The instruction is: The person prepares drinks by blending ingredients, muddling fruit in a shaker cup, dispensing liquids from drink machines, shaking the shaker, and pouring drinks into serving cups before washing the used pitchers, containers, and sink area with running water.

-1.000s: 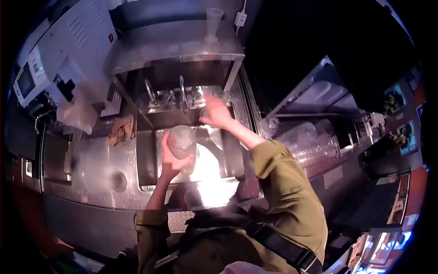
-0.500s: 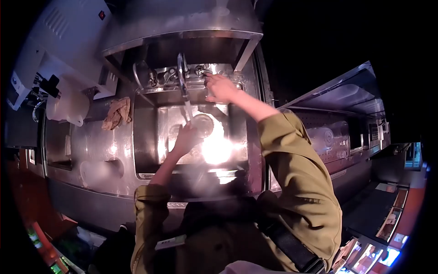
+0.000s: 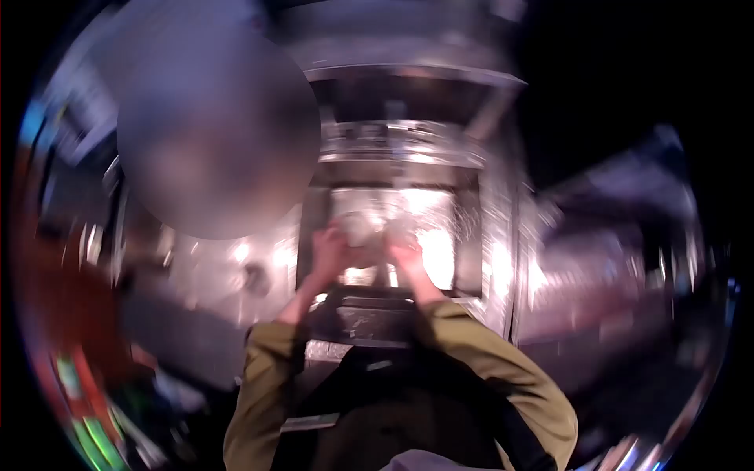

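Motion smears the whole view. My left hand (image 3: 327, 253) is over the metal sink (image 3: 312, 206), closed on the side of a pale, round, see-through container (image 3: 358, 228). Whether that container is a cup or a bowl I cannot make out. Close on its right, my right hand (image 3: 405, 256) is also over the basin, and its fingers are too blurred to read. Behind both hands the faucet (image 3: 395, 141) stands at the back of the sink. Bright light glares off the basin floor.
Steel counter (image 3: 196, 271) extends left of the sink. A large blurred round patch (image 3: 220, 125) hides the upper left. Above the faucet juts a metal shelf (image 3: 416, 72). More metal equipment (image 3: 589, 259) lies to the right.
My right hand has left the tap handle at the back and come down beside my left hand over the basin. The view has swung, shifting the sink rightward.
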`<action>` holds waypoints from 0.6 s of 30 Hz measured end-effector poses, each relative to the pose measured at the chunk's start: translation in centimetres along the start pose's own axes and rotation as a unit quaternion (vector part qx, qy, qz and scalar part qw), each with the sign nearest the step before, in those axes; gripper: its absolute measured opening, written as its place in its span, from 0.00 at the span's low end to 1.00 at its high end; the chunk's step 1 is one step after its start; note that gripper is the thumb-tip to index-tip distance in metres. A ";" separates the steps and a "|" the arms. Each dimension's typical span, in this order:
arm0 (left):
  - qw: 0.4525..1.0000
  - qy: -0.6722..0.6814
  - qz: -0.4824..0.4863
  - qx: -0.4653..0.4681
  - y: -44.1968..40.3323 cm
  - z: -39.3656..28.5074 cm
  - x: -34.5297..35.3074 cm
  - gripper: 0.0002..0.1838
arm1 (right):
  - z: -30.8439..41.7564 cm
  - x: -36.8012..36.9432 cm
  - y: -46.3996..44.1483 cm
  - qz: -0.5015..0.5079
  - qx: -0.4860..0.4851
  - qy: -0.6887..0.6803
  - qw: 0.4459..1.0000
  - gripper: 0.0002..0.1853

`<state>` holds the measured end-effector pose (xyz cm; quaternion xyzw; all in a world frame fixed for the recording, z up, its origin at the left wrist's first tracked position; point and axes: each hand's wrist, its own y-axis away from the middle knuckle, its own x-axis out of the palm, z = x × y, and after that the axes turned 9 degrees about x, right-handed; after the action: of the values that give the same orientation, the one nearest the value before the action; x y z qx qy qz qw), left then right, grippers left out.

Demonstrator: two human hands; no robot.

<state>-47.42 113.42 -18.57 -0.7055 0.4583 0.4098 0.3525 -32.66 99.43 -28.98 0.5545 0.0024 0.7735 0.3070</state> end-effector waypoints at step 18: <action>0.979 0.189 0.064 0.045 -7.6 -3.2 8.4 0.21 | 26.8 -7.2 29.5 -0.647 -0.307 0.544 0.437 0.31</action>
<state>-37.42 110.15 -23.86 -0.7233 0.5784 0.2695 0.2638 -22.14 63.06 -14.72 -0.2743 0.2898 0.4421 0.8034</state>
